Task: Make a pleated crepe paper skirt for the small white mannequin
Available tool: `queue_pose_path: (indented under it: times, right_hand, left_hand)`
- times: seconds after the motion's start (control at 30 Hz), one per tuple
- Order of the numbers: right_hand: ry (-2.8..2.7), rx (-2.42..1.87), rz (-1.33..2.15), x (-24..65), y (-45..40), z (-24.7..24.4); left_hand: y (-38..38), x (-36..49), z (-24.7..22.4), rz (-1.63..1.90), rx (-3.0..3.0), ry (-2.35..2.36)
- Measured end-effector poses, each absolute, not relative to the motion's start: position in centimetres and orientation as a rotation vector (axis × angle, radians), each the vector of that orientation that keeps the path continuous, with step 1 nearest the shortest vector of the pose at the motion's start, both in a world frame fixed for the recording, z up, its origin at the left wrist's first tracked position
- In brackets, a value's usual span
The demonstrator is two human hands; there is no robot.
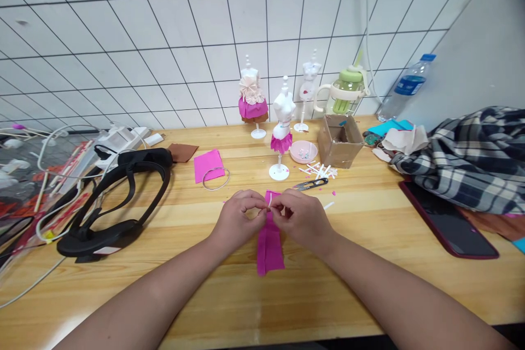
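A magenta fabric strip (270, 249) lies lengthwise on the table in front of me, under my fingers. My left hand (241, 216) is pinched closed over its upper part. From the right, my right hand (301, 216) is also closed in a pinch, its fingertips meeting those of the left. A thin white strip (270, 199) shows between the fingertips; its lower end is hidden by them. Thread snips (312, 184) lie just beyond my right hand. A small white mannequin (284, 112) with a ruffled magenta skirt (281, 144) stands behind both hands.
Two more mannequins (253, 95) (308, 79) stand by the tiled wall. White strips (324, 170), a pink dish (303, 151) and a cardboard box (339, 142) are behind the snips. A black headset (123, 213) lies left; a phone (449, 221) and plaid cloth (484, 158) lie right.
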State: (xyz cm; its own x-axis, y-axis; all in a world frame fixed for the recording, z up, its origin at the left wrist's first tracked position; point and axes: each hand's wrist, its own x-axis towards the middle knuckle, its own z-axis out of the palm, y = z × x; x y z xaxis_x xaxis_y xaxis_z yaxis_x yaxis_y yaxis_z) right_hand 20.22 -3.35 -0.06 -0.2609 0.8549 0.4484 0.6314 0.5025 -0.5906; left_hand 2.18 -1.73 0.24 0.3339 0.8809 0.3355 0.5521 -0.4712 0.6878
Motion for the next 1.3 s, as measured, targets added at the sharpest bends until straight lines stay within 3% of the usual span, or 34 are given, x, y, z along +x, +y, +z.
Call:
queue_pose_path:
  times: [0.33, 0.6, 0.9, 1.17, 1.3]
  right_hand:
    - [-1.487, -1.36, 0.891, 21.3, -1.4, -0.4]
    - [-1.532, -1.473, 0.748, 23.2, 0.3, -1.6]
    - [-1.731, -1.706, 0.28, 26.5, 1.4, -1.8]
    - [-1.854, -1.393, 0.217, 25.3, 0.5, -1.2]
    - [-1.639, -1.322, 0.279, 25.7, 1.0, -1.2]
  left_hand:
    - [-2.0, 1.6, 0.6, 1.07, 2.042, 0.919]
    - [-1.5, 1.0, 0.0, 0.974, 1.665, 0.775]
    - [-0.3, 0.8, -0.6, 0.967, 0.911, 0.628]
    - [0.0, 0.6, 0.3, 1.014, 0.787, 0.641]
    - [-0.1, 0.7, 0.0, 1.034, 0.763, 0.635]
